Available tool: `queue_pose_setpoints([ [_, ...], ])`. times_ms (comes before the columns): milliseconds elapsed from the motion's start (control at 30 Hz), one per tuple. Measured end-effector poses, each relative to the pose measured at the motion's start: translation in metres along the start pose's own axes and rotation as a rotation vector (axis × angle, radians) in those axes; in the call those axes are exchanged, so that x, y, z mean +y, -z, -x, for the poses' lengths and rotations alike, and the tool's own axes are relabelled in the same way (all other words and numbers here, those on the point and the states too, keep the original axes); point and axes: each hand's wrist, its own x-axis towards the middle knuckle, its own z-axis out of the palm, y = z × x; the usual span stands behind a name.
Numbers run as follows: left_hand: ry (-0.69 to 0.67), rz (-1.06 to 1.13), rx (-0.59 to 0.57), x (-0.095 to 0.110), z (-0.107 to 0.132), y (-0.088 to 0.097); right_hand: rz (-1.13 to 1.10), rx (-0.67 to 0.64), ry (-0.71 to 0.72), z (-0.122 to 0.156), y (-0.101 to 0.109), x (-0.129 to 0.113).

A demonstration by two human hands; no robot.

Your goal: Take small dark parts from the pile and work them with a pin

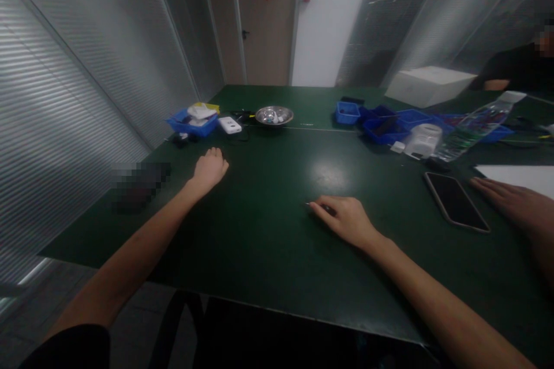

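Grasping 1 slim pen [309, 204] in the right hand [350, 220], apparently pinched between thumb and curled fingers, with the tip just past them, facing left. Cannot tell whether holding anything in the left hand [210, 167]: curled loosely, knuckles up, palm hidden.

Find the pen low over the green table [268, 253], to the right of the left hand and closer to the near edge, well apart from both the bowl [274, 123] and the phone [456, 202].

For good control, keep the pinch light and close behind the tip. Best to let the little-finger side of the right hand bear on the table, for steadiness. Avoid scraping the tip across the bare surface, at the risk of stray marks. Mind the other person's hand [515, 199], just beyond the phone and beside the paper [523, 176].

Stretched forward on the left side, nearly straight from dark sleeve [73, 349] to wrist, with knuckles near the charger-like box [229, 125] but short of touching. Slanted in from the lower right on the other side, low along the table, with fingers folded inward.
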Motion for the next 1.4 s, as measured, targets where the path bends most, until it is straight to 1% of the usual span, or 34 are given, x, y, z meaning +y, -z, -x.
queue_pose_setpoints([
  [133, 0.041, -0.004, -0.025, 0.002, 0.002, 0.004, 0.021, 0.003, -0.005, 0.000, 0.000, -0.001],
  [300, 0.046, 0.031, 0.028, 0.003, 0.007, 0.005, 0.024, 0.005, 0.002, 0.000, -0.001, -0.001],
  [500, 0.061, 0.068, 0.050, 0.003, 0.010, 0.005, 0.024, -0.005, 0.011, 0.001, 0.002, -0.002],
  [567, 0.066, 0.088, 0.075, 0.001, 0.010, 0.007, 0.022, -0.010, 0.010, 0.000, 0.003, -0.002],
  [700, 0.080, 0.096, 0.174, -0.003, 0.011, 0.010, 0.019, -0.012, 0.011, 0.000, 0.002, -0.002],
  [733, 0.072, 0.092, 0.183, -0.003, 0.011, 0.009, 0.021, -0.013, 0.011, 0.000, 0.002, -0.002],
  [767, 0.061, 0.088, 0.172, -0.003, 0.011, 0.009, 0.024, -0.012, 0.010, 0.000, 0.002, -0.002],
  [900, 0.026, 0.096, 0.044, 0.000, 0.011, 0.006, 0.033, -0.011, 0.002, 0.001, 0.002, -0.002],
  [933, 0.024, 0.099, 0.043, 0.000, 0.011, 0.005, 0.033, -0.012, 0.000, 0.001, 0.002, -0.002],
  [1067, 0.017, 0.120, 0.122, -0.003, 0.010, 0.005, 0.038, -0.015, 0.006, 0.000, 0.002, -0.002],
  [1133, -0.034, 0.177, 0.131, -0.002, 0.009, 0.008, 0.035, -0.012, 0.009, 0.000, 0.001, -0.001],
  [1200, -0.147, 0.283, 0.114, 0.008, 0.010, 0.014, 0.030, -0.011, 0.010, -0.001, 0.001, -0.002],
  [1267, -0.311, 0.447, 0.061, 0.032, 0.016, 0.025, 0.029, -0.012, 0.011, -0.001, 0.001, -0.003],
  [1333, -0.493, 0.649, -0.031, 0.068, 0.029, 0.038, 0.032, -0.015, 0.019, -0.001, 0.002, -0.006],
  [1400, -0.639, 0.834, -0.131, 0.108, 0.046, 0.051, 0.045, -0.018, 0.040, 0.000, 0.003, -0.008],
])
